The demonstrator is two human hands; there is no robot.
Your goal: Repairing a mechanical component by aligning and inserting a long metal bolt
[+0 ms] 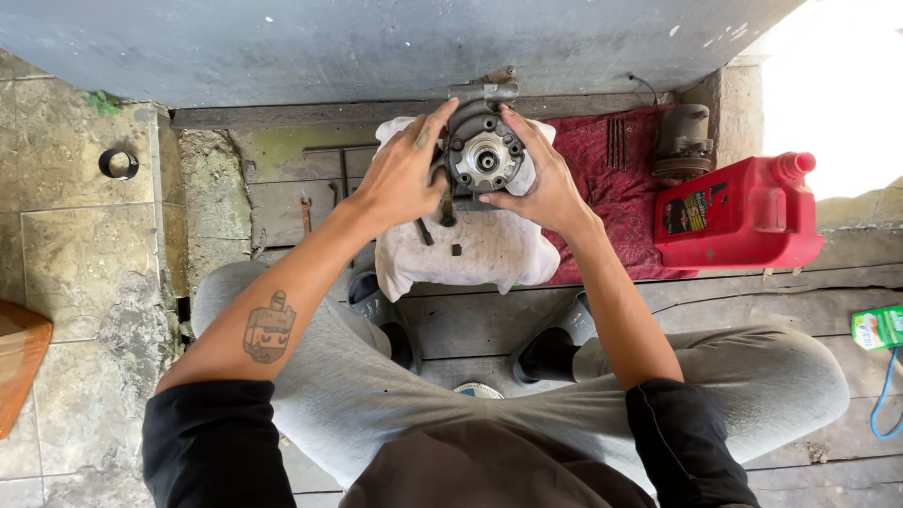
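Left hand (400, 179) and right hand (541, 183), fingers closed around the round grey metal compressor body (483, 155) standing on a stained white cloth (470, 249); an uneven grip could topple it onto loose small parts (456, 249).

Compressor (483, 155) on cloth (470, 249); jug (738, 214) right; wrench (306, 214) left.

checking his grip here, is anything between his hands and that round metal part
Nothing visible. The left hand and right hand both touch the metal part directly, one on each side, above the white cloth.
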